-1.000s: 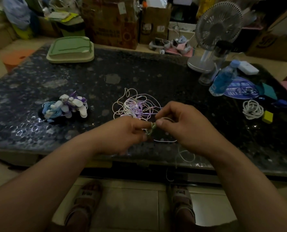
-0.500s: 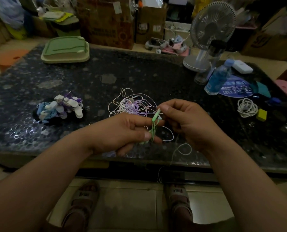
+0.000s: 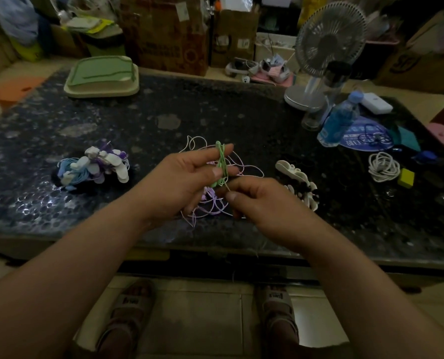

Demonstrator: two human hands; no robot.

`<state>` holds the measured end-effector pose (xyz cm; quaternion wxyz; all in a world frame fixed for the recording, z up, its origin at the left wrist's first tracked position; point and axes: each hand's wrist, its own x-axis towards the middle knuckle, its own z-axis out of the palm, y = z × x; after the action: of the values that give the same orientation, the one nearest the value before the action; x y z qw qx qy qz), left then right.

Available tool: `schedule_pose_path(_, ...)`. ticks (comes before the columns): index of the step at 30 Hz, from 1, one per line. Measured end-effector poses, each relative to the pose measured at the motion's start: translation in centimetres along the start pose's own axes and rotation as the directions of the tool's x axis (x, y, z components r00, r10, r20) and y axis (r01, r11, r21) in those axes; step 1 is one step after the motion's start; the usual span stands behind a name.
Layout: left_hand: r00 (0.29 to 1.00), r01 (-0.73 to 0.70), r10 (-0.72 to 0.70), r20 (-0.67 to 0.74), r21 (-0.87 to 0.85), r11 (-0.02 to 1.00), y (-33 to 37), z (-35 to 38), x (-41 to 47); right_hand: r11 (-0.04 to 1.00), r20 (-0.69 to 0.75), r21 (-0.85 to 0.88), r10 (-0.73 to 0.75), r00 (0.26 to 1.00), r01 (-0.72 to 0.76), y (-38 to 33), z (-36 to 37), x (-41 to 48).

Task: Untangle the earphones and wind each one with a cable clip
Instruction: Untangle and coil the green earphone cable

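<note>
Dark speckled stone on the tabletop (image 3: 195, 104), polished and glossy, catching pale glints along the near left. Thin, smooth rubbery cord on the green earphone (image 3: 221, 164). Matt white plastic on the cable clips (image 3: 297, 177). Clear glossy plastic bottle (image 3: 338, 123). Plain matt cardboard boxes (image 3: 169, 32) behind. The fan (image 3: 329, 42) grille looks like pale plastic.
</note>
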<state>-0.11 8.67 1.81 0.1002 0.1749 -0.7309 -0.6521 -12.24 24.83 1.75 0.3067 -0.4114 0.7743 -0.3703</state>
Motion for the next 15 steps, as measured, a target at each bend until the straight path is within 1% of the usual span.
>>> schedule_pose_path(1, 1.0, -0.006, 0.008, -0.02, 0.107, 0.994, -0.1, 0.1, 0.0, 1.0, -0.03, -0.03, -0.01, 1.0, 0.009, -0.1, -0.2, -0.2)
schedule_pose_path(3, 0.999, -0.042, 0.046, -0.006, 0.314, 0.948, -0.5, 0.4, -0.2, 0.995, -0.093, -0.095, -0.035, 0.995, 0.026, -0.3, -0.7, -0.3)
schedule_pose_path(5, 0.995, -0.092, 0.063, 0.079, 0.449, 0.889, -0.6, 0.7, -0.5, 0.993, -0.132, -0.108, -0.057, 0.99, 0.042, -0.3, -1.4, -0.3)
schedule_pose_path(7, 0.982, -0.13, 0.034, 0.186, 0.532, 0.837, -0.5, 0.6, -0.6, 0.991, -0.147, -0.119, -0.07, 0.987, 0.052, -0.1, -2.0, -0.2)
schedule_pose_path(10, 0.955, -0.103, -0.071, 0.289, 0.545, 0.832, -0.2, 0.2, -0.8, 0.991, -0.153, -0.102, -0.098, 0.983, 0.083, 0.0, -2.6, -0.2)
schedule_pose_path(12, 0.926, -0.125, -0.103, 0.363, 0.554, 0.823, 0.0, 0.3, -1.0, 0.995, -0.18, -0.009, -0.095, 0.979, 0.095, 0.1, -3.1, -0.3)
schedule_pose_path(13, 0.906, -0.122, -0.116, 0.407, 0.514, 0.849, 0.0, 0.4, -1.1, 0.994, -0.179, 0.059, -0.083, 0.98, 0.095, 0.0, -3.4, -0.3)
schedule_pose_path(15, 0.869, -0.052, -0.131, 0.478, 0.352, 0.934, 0.4, 0.6, -1.4, 0.97, -0.136, 0.233, -0.03, 0.99, 0.062, 0.1, -3.6, -0.2)
